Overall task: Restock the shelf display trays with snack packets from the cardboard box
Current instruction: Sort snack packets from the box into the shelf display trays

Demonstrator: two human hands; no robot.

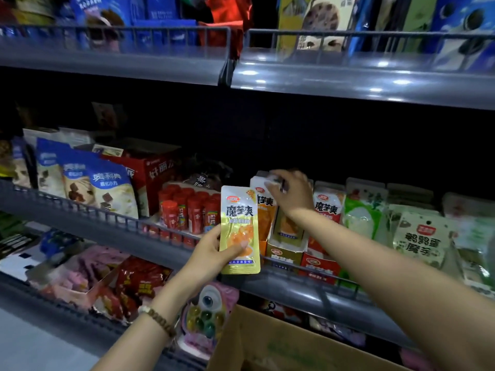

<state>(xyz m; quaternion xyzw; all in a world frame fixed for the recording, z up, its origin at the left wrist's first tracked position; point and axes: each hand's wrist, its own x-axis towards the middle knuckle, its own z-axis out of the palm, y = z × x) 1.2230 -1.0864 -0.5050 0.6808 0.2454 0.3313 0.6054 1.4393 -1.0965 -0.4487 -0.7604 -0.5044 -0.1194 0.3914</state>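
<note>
**Packet held up just left of its tray**

Left hand [211,253] has a firm grip on one yellow packet [239,228]. The thumb lies across the front, low down, and the fingers are behind. The packet stands tall, with its long side going up and down and its picture side facing the person. It is shiny, flat and thin, with big dark letters and orange food drawn on it.

Just to its right is a display tray [281,257] on the shelf [294,287]. Orange packets [263,210] of the same shape stand in it. It looks as if the yellow packet has to go right and back a little, and the left hand is the nearer one.

The right hand [290,192] is over the tops of the orange packets with bent fingers. It is blurry, so it is not clear if its grip pinches one. The cardboard box [267,344] sits low down, under the shelf.
</note>
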